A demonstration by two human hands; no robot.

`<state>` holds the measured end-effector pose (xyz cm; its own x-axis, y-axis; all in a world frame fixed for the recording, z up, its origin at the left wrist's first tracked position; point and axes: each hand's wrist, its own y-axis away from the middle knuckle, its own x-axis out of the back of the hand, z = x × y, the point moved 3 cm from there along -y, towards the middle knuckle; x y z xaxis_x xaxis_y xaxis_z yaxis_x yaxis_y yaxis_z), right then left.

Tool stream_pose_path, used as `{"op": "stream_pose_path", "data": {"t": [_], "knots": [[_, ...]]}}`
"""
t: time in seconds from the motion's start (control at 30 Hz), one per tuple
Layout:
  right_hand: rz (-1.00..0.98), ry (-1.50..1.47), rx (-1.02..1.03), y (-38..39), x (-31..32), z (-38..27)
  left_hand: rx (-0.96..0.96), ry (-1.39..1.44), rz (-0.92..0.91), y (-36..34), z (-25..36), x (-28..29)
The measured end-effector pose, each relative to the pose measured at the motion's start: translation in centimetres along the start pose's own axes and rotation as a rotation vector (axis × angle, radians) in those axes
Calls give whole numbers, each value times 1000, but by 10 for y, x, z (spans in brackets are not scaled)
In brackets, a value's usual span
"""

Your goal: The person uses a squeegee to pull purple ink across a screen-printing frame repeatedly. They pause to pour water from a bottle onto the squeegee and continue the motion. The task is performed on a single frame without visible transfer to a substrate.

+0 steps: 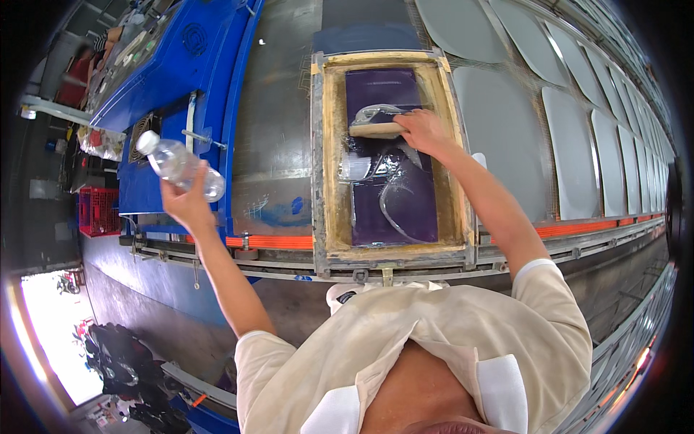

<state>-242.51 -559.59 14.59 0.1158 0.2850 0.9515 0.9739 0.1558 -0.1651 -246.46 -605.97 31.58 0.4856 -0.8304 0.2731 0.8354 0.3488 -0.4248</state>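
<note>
My left hand (189, 202) is closed round a clear plastic bottle (172, 160) with a white cap. The bottle is tilted beside a blue machine, its cap toward the upper left. In my right hand (425, 132) is the right end of a pale squeegee (376, 130), which lies crosswise over the dark purple panel (394, 192) of a screen printing frame (321, 166). Clear, glossy liquid (394, 206) runs in curved streaks over the panel. More of it gathers round the squeegee. My fingertips on the squeegee's far side are partly hidden.
The blue machine (195, 43) stands left of the frame. Rows of grey rounded sheets (499, 137) stretch away on the right. An orange strip and metal rail (282, 243) run along the table's near edge. A red crate (100, 210) sits at the far left.
</note>
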Motion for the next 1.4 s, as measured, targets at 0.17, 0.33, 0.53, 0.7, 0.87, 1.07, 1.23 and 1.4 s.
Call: {"op": "stream_pose_path", "data": {"t": [0.17,0.33,0.53,0.7,0.87,1.07,1.23,1.4], "knots": [[-46,-24,-23,-19,13,9,-49,26,191,-75,-55,67],[-81,-48,65,-26,8,13,-68,-60,287,-119,-99,79],[-186,2,-55,-28,31,35,28,-124,315,-129,-151,83],[-166,25,-146,5,30,25,93,-102,375,-124,-158,75],[-164,-55,-209,28,38,-11,70,-83,427,-127,-183,93],[26,12,-115,11,22,2,35,-85,421,-120,-161,82],[-92,16,-20,4,17,-5,6,-339,611,-86,-145,107],[41,13,-70,-3,10,1,-54,-448,372,9,-111,90]]}}
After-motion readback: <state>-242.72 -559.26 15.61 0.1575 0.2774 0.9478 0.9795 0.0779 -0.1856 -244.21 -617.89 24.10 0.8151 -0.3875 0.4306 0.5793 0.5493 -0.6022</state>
